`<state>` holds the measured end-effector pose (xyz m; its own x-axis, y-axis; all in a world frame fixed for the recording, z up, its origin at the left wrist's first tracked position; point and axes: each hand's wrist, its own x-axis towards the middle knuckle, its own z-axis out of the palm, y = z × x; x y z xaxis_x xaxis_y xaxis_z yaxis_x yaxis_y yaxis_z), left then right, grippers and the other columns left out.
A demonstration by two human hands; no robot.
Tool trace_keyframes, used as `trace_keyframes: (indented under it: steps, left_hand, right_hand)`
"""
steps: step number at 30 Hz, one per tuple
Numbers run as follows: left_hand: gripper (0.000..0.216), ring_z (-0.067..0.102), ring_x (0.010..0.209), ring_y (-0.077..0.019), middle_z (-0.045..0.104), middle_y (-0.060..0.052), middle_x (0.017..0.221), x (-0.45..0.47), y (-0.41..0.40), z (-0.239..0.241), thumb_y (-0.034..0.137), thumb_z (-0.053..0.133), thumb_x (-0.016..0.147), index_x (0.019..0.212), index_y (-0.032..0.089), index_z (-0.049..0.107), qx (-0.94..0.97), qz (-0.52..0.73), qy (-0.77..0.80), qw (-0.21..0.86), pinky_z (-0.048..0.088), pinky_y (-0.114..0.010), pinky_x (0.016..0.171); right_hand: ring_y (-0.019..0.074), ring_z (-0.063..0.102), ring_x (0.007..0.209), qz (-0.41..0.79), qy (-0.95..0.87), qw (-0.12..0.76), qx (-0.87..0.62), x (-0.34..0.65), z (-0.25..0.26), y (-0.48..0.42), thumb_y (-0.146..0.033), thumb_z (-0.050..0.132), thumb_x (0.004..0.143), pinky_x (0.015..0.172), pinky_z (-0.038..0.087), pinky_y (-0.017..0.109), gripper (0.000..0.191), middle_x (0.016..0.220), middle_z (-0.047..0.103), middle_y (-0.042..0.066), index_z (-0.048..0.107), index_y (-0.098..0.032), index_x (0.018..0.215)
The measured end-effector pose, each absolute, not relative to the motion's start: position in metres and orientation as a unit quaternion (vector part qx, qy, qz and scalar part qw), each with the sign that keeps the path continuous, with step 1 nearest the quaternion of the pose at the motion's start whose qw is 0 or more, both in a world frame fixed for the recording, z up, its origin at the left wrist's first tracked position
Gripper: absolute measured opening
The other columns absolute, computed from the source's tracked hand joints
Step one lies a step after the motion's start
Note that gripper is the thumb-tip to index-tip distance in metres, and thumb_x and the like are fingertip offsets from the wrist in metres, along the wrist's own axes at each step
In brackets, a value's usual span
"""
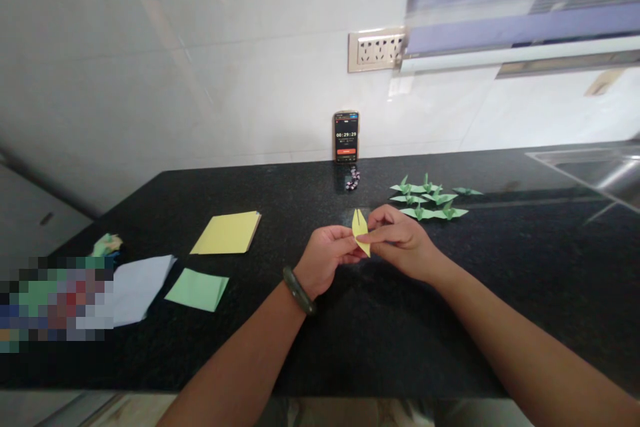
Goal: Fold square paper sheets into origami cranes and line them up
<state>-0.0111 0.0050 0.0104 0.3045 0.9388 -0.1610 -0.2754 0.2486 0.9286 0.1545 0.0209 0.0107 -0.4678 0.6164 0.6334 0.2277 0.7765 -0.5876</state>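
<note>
A small folded yellow paper piece point(360, 228) is held upright above the black counter point(450, 307) between both hands. My left hand point(327, 258), with a dark bracelet on its wrist, pinches the piece from the left. My right hand point(400, 240) is closed on it from the right, fingers pressed along its edge. Only the pointed top and lower tip of the paper show.
Several green paper cranes point(430, 200) lie behind my right hand. A yellow paper stack point(227, 233), a green sheet point(197, 289) and a pale blue sheet point(137, 287) lie at left. A phone point(346, 136) with a timer leans on the wall, beads point(353, 178) before it. A sink point(595, 170) is at far right.
</note>
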Motion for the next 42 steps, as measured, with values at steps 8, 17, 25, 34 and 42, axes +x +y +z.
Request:
trace_keyframes:
  steps: [8,17,25,34,42]
  left_hand:
    - [0.015,0.061,0.055,-0.0114,0.066,-0.006,0.061,-0.013,0.004,0.013,0.023,0.061,0.067,0.070,0.008,0.064,0.402,0.452,0.350,0.715,0.047,-0.020,0.054]
    - [0.023,0.060,0.057,-0.0100,0.067,-0.005,0.067,-0.011,0.005,0.009,0.032,0.067,0.067,0.072,0.010,0.066,0.472,0.460,0.402,0.636,0.048,-0.022,0.059]
    - [0.020,0.064,0.063,-0.0136,0.069,-0.005,0.069,-0.007,0.002,0.011,0.027,0.068,0.066,0.079,0.011,0.066,0.528,0.493,0.416,0.552,0.050,-0.024,0.063]
    - [0.016,0.066,0.066,-0.0152,0.071,-0.005,0.071,-0.008,0.004,0.007,0.023,0.066,0.068,0.079,0.013,0.068,0.544,0.504,0.406,0.534,0.052,-0.026,0.065]
    - [0.008,0.062,0.054,-0.0127,0.067,-0.002,0.059,-0.006,0.003,0.012,0.021,0.064,0.068,0.069,0.013,0.066,0.538,0.500,0.446,0.511,0.051,-0.024,0.056]
  right_hand:
    - [0.0110,0.051,0.069,0.241,-0.815,0.463,-0.253,0.153,0.012,0.019,-0.006,0.053,0.074,0.061,0.042,0.025,0.026,0.079,0.052,0.002,0.070,-0.023,0.083]
    - [0.0108,0.052,0.057,0.446,-0.662,0.465,-0.384,0.147,0.013,0.018,-0.027,0.057,0.075,0.054,0.044,0.025,0.014,0.067,0.057,0.000,0.060,-0.016,0.082]
    - [0.0104,0.052,0.054,0.459,-0.647,0.443,-0.418,0.146,0.005,0.021,-0.029,0.064,0.068,0.051,0.042,0.024,0.017,0.064,0.059,0.000,0.059,-0.015,0.075]
    - [0.0096,0.053,0.053,0.510,-0.617,0.449,-0.397,0.143,0.015,0.017,-0.032,0.065,0.067,0.051,0.043,0.023,0.019,0.062,0.059,-0.001,0.060,-0.015,0.074]
    - [0.0097,0.052,0.055,0.495,-0.658,0.422,-0.379,0.147,0.012,0.020,-0.031,0.061,0.073,0.053,0.043,0.023,0.017,0.064,0.058,0.000,0.059,-0.014,0.077]
